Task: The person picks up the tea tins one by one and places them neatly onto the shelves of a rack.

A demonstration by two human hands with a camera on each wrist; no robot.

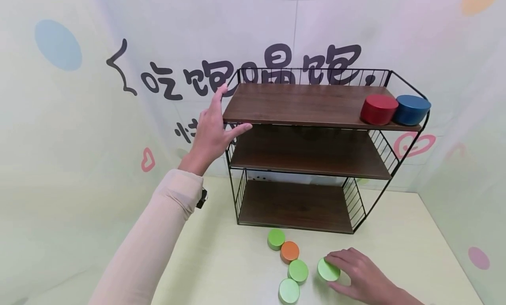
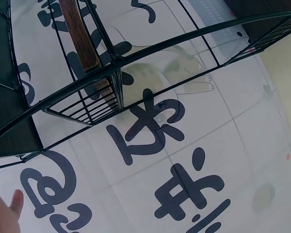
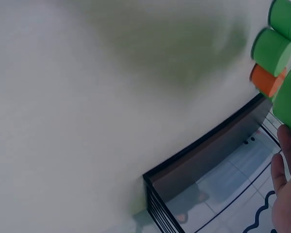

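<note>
My right hand (image 1: 361, 274) pinches a light green round tin (image 1: 329, 270) by its side, fingers at the far edge and thumb at the near edge. Part of this green tin (image 3: 288, 102) shows above the fingers in the right wrist view. Left of it, a curved row holds a green tin (image 1: 276, 238), an orange tin (image 1: 290, 252), another green tin (image 1: 298, 271) and a pale green tin (image 1: 289, 291). My left hand (image 1: 211, 131) is at the top left corner of the black wire shelf rack (image 1: 296, 104), fingers and thumb spread straight. Only some fingertips (image 2: 17, 201) appear in the left wrist view.
A red tin (image 1: 379, 109) and a blue tin (image 1: 412, 110) stand side by side at the top board's right end. Below are a middle board (image 1: 308, 153) and a bottom board (image 1: 294, 206). Behind the rack hangs a printed cloth (image 1: 158, 28). The pale table (image 1: 221, 261) lies in front.
</note>
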